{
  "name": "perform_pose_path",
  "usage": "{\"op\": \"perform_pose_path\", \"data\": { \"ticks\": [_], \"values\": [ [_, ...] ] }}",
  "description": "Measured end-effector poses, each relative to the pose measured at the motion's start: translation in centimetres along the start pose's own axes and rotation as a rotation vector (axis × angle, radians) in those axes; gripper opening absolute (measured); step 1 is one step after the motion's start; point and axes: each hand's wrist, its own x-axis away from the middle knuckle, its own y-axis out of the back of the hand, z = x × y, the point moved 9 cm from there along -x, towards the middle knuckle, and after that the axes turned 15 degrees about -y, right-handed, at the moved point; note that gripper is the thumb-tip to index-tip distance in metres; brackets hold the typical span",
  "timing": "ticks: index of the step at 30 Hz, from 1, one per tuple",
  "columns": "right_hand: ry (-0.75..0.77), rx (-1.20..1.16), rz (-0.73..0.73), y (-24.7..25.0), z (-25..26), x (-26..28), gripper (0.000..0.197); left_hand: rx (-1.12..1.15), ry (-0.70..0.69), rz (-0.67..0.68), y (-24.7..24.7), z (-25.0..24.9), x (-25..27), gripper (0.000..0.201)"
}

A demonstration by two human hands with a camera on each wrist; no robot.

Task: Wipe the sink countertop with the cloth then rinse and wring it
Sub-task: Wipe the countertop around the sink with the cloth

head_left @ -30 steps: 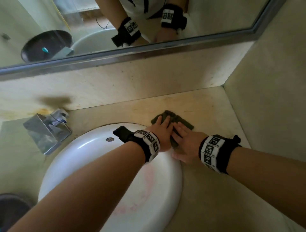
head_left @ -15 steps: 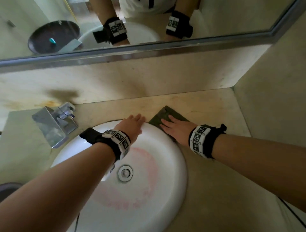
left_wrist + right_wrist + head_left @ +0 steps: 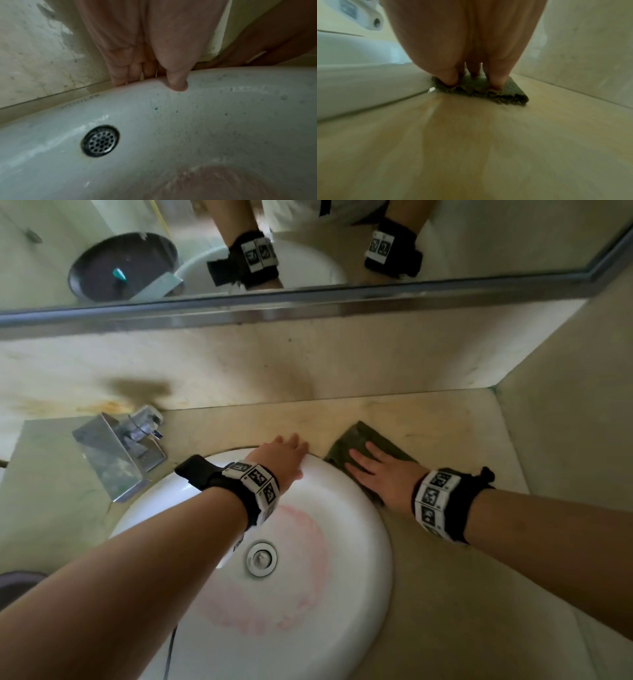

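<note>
right hand (image 3: pixel 467 40) fills the upper centre, fingertips (image 3: pixel 449 79) pressing a dark green cloth (image 3: pixel 510 90) flat on the beige countertop (image 3: pixel 471 148).

Overall light: dim, soft, greenish-yellow indoor cast in all three views.
Brightest area: the white sink (image 3: pixel 342 594) bowl, at 6 o'clock in the head view.
Shadows: a dark smear on the wall at 10 o'clock; soft shade under both forearms.
Head view: mostly sharp; straight mirror frame (image 3: pixel 308 299) bends toward the edges.
Left wrist view: overflow drain (image 3: pixel 100 140) fairly clear; palm at 12 o'clock soft.
Right wrist view: heavily blurred; surface (image 3: pixel 471 148) streaked, cloth (image 3: pixel 488 90) edge fuzzy.
</note>
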Motion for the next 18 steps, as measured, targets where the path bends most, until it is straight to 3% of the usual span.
{"op": "perform_pose_path", "data": {
  "ticks": [4,7,18],
  "values": [
    [-0.060,-0.029,0.067,-5.8,-2.0,3.7,0.069,-0.065,-0.065,0.055,0.0,-3.8,-0.7,0.069],
    [-0.067,-0.028,0.058,-6.1,-2.0,4.3,0.070,-0.067,-0.102,0.120,-0.6,-5.4,-1.7,0.080],
    [-0.191,-0.128,0.003,4.0,-4.8,-5.5,0.071,-0.074,-0.132,0.150,-1.2,-4.2,-2.8,0.087]
  ]
}}
